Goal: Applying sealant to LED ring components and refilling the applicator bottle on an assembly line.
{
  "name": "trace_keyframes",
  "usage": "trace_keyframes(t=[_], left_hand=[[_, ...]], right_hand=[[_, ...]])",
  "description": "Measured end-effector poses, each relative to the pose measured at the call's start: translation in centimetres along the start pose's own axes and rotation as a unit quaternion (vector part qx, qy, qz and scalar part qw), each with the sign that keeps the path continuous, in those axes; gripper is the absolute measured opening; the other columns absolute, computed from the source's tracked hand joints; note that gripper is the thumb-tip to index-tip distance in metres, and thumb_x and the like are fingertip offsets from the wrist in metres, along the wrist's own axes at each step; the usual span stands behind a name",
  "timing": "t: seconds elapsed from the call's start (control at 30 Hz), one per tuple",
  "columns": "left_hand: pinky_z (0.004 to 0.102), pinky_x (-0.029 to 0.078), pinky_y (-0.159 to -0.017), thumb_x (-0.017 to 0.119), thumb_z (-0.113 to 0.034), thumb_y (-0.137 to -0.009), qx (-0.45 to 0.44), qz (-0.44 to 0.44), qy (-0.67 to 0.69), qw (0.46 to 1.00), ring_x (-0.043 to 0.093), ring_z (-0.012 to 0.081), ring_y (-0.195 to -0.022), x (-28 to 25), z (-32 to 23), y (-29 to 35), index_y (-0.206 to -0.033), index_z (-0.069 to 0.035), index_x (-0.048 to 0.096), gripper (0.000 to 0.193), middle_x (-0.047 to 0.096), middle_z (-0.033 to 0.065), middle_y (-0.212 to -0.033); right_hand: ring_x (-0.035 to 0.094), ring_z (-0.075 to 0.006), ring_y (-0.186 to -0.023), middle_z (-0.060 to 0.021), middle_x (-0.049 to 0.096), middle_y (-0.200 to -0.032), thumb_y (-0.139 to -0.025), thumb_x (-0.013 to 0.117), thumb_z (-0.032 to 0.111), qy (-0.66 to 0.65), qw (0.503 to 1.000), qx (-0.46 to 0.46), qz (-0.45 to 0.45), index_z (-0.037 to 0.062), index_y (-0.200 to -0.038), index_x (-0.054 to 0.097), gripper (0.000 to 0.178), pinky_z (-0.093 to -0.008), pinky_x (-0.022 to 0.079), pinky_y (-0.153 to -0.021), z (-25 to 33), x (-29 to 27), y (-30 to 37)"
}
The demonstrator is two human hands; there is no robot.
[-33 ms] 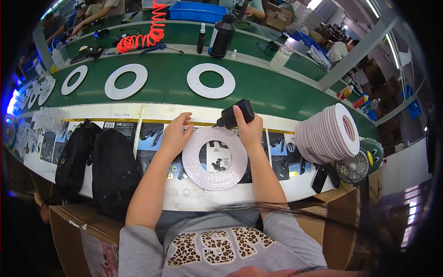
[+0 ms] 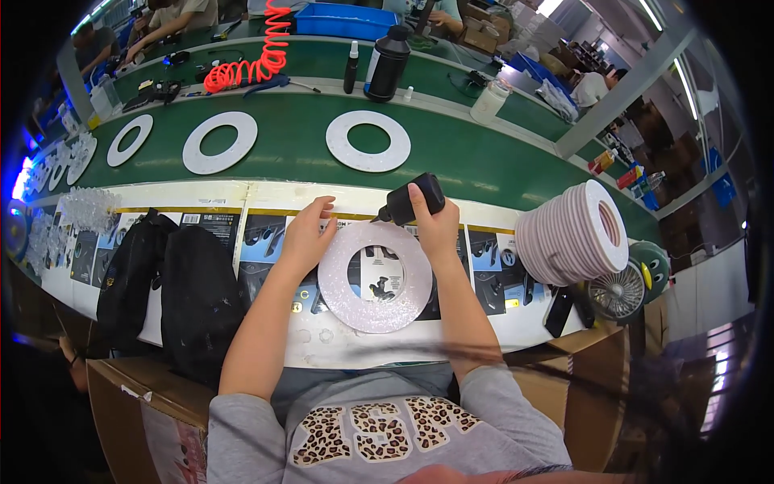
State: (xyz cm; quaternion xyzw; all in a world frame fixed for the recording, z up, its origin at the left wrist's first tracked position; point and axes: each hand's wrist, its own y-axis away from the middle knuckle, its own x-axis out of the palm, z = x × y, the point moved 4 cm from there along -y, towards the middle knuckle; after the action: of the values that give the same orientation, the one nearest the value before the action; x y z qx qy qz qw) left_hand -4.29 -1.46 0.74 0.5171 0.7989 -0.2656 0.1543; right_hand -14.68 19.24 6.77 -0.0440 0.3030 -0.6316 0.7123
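Observation:
A sparkly white ring-shaped disc (image 2: pixel 337 292) lies flat in front of me on the printed sheets of the worktop. My right hand (image 2: pixel 436 228) is wrapped round a small black dropper bottle (image 2: pixel 415 198), tilted so that its thin nozzle points down at the disc's far edge. Beside the disc's upper left edge is my left hand (image 2: pixel 309 234), its thumb and fingers apart and nothing in them. I cannot tell whether the fingertips touch the disc or whether any liquid is coming out.
Similar white rings (image 2: pixel 368 158) lie on the green belt (image 2: pixel 294 133) beyond the worktop. A leaning stack of rings (image 2: pixel 564 234) stands to my right, next to a small fan (image 2: pixel 617 292). Black sleeves (image 2: pixel 197 290) lie at left. A large black bottle (image 2: pixel 388 64) stands behind the belt.

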Motion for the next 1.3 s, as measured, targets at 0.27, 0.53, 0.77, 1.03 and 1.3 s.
trace_keyframes(t=[0.27, 0.53, 0.77, 1.03, 1.3], left_hand=[[0.0303, 0.051, -0.078, 0.055, -0.004, -0.091, 0.081, -0.102, 0.024, 0.991, 0.065, 0.0200, -0.090, -2.7, -2.2, 0.2, -0.123, -0.003, 0.054, 0.032, 0.068, 0.0128, -0.105], [0.0308, 0.048, -0.085, 0.058, -0.005, -0.088, 0.076, -0.023, -0.029, 0.996, 0.063, 0.0211, -0.098, -6.1, -10.7, 2.3, -0.112, -0.001, 0.059, 0.024, 0.066, 0.0112, -0.105], [0.0391, 0.044, -0.095, 0.078, -0.022, -0.072, 0.092, 0.241, -0.134, 0.957, 0.058, 0.0315, -0.107, -2.2, -14.1, 8.9, -0.115, -0.007, 0.059, 0.049, 0.063, 0.0140, -0.113], [0.0517, 0.027, -0.111, 0.079, -0.020, -0.069, 0.105, 0.281, -0.246, 0.922, 0.057, 0.0244, -0.114, 2.1, -11.3, 11.5, -0.123, -0.015, 0.058, 0.058, 0.064, 0.0086, -0.115], [0.0540, 0.027, -0.110, 0.076, -0.011, -0.067, 0.181, 0.243, -0.303, 0.903, 0.060, 0.0258, -0.108, 4.0, -12.8, 2.6, -0.117, -0.014, 0.060, 0.053, 0.066, 0.0077, -0.107]], right_hand=[[0.049, -0.0083, -0.061, 0.0000, 0.056, -0.065, -0.088, 0.068, 0.041, -0.131, 0.988, 0.086, -0.017, -0.0005, -0.081, 0.064, 0.042, -0.0260, 0.040, -0.055, -4.1, -0.1, -1.1], [0.029, -0.0056, -0.036, 0.0066, 0.031, -0.045, -0.086, 0.062, 0.055, -0.362, 0.875, 0.321, 0.018, 0.0145, -0.067, 0.047, 0.047, -0.0230, 0.022, -0.038, -6.4, -0.2, -1.1], [0.026, -0.0072, -0.038, 0.0051, 0.031, -0.046, -0.087, 0.060, 0.056, -0.638, 0.675, 0.368, 0.055, 0.0127, -0.067, 0.050, 0.049, -0.0227, 0.021, -0.039, -8.6, -0.3, -1.5], [0.030, -0.0070, -0.041, 0.0035, 0.031, -0.049, -0.086, 0.059, 0.059, -0.739, 0.566, 0.367, 0.009, 0.0101, -0.064, 0.041, 0.056, -0.0217, 0.023, -0.041, -10.7, -1.6, -2.2], [0.029, -0.0069, -0.043, 0.0040, 0.030, -0.050, -0.087, 0.057, 0.059, -0.773, 0.543, 0.327, -0.035, 0.0086, -0.069, 0.045, 0.055, -0.0214, 0.023, -0.041, -10.6, -4.5, -3.1]])
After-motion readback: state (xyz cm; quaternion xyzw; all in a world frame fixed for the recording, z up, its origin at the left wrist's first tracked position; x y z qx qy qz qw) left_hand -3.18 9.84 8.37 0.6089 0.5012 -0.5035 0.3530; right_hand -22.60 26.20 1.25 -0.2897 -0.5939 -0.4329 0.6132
